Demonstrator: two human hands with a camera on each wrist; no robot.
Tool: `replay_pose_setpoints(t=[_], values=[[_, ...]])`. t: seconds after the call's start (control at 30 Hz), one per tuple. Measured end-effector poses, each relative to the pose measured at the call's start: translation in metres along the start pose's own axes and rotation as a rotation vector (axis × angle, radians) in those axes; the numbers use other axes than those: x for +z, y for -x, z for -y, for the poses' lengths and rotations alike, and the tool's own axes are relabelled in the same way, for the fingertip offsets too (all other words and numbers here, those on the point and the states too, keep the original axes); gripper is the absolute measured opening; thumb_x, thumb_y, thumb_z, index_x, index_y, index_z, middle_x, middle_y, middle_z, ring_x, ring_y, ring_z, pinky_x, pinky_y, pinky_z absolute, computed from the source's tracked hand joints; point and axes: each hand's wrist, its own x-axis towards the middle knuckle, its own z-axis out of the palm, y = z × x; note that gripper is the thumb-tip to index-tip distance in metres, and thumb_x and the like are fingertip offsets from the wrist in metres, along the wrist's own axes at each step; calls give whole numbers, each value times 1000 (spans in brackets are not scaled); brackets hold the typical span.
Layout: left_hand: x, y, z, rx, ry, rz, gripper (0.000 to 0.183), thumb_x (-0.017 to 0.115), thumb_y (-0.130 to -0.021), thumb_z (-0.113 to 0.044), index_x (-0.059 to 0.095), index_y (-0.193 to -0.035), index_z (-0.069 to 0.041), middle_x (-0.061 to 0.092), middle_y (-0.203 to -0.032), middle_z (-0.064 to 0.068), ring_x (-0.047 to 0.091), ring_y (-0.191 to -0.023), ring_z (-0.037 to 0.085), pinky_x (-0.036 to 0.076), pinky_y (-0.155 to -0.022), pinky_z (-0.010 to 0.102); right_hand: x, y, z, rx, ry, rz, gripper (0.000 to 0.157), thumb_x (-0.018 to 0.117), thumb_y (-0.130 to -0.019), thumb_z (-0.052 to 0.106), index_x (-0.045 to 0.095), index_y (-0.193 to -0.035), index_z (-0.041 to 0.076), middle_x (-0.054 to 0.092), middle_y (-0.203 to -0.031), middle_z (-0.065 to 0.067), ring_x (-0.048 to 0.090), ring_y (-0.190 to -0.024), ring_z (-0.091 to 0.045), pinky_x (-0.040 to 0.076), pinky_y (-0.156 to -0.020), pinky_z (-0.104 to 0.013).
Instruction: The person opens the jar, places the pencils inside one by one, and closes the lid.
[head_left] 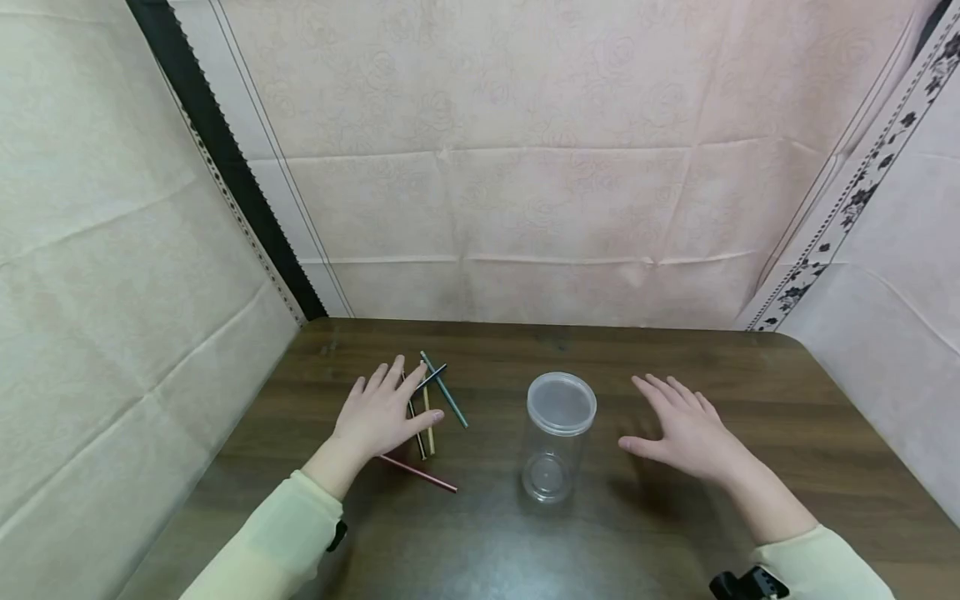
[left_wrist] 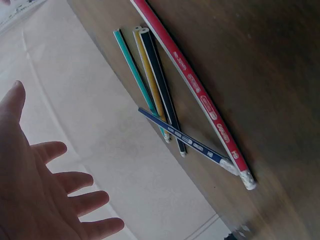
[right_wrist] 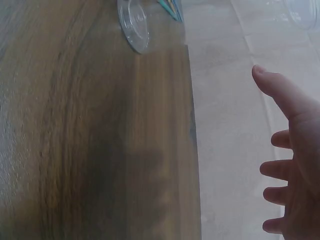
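Several pencils lie loosely crossed on the wooden table in the left wrist view: a red pencil (left_wrist: 200, 100), a dark blue pencil (left_wrist: 187, 141), a black pencil (left_wrist: 164, 90), a yellow pencil (left_wrist: 150, 75) and a teal pencil (left_wrist: 134, 70). Over them in the head view hovers my left hand (head_left: 381, 417), fingers spread and holding nothing; it partly hides the pencils. A clear jar (head_left: 551, 458) with a translucent lid (head_left: 561, 402) stands upright between the hands. To the jar's right, apart from it, my right hand (head_left: 682, 433) is in the air with fingers extended and nothing held.
The brown wooden table (head_left: 487, 550) has rounded far corners. Pale cloth (head_left: 525, 208) hangs behind it, with more cloth at the left (head_left: 112, 292) and right sides. A dark strip (head_left: 232, 158) runs down between the back and left cloths.
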Motion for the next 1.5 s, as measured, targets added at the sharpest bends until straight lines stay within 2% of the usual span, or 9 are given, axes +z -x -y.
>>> replay_pose_setpoints(t=[0.37, 0.63, 0.83, 0.93, 1.13, 1.33, 1.5], values=[[9, -3, -14, 45, 10, -1, 86, 31, -82, -78, 29, -148, -24, 26, -150, 16, 29, -134, 38, 25, -102, 59, 10, -5, 12, -26, 9, 7, 100, 56, -71, 76, 36, -142, 8, 35, -143, -22, 26, -131, -46, 18, -97, -68], [11, -7, -33, 74, 29, 23, 84, 39, -82, -75, 30, -148, -24, 25, -151, 15, 27, -135, 37, 23, -104, 58, 13, -9, 20, -64, 5, 2, 87, 56, -76, 71, 41, -141, 16, 37, -143, -21, 27, -130, -47, 18, -97, -69], [11, -7, -42, 90, -2, 57, 86, 36, -81, -78, 27, -148, -26, 23, -152, 12, 25, -136, 34, 23, -105, 57, 17, -10, 22, -61, 0, 15, 83, 58, -77, 67, 42, -141, 16, 36, -143, -21, 26, -131, -46, 18, -97, -69], [12, -6, -46, 97, -22, 53, 86, 36, -80, -78, 27, -148, -27, 23, -152, 11, 26, -136, 33, 23, -105, 56, 18, -10, 22, -68, -1, 20, 81, 57, -77, 68, 45, -139, 18, 37, -143, -21, 26, -131, -46, 18, -97, -69], [13, -7, -57, 151, -13, 69, 84, 37, -80, -78, 28, -148, -30, 23, -152, 12, 25, -136, 33, 23, -105, 56, 21, -9, 24, -100, -14, 12, 67, 64, -78, 60, 53, -133, 23, 38, -143, -20, 26, -131, -46, 20, -96, -69], [15, -9, -67, 187, 18, 77, 82, 40, -81, -76, 28, -148, -29, 22, -152, 12, 27, -136, 35, 22, -105, 57, 24, -8, 27, -128, -12, 4, 69, 58, -77, 67, 55, -132, 25, 39, -142, -19, 28, -131, -46, 21, -96, -69], [18, -8, -79, 222, 33, 93, 83, 38, -81, -77, 27, -148, -29, 23, -152, 13, 28, -135, 35, 24, -104, 56, 26, -9, 31, -145, -2, 7, 66, 60, -78, 64, 55, -132, 26, 40, -141, -20, 29, -130, -46, 23, -96, -69]])
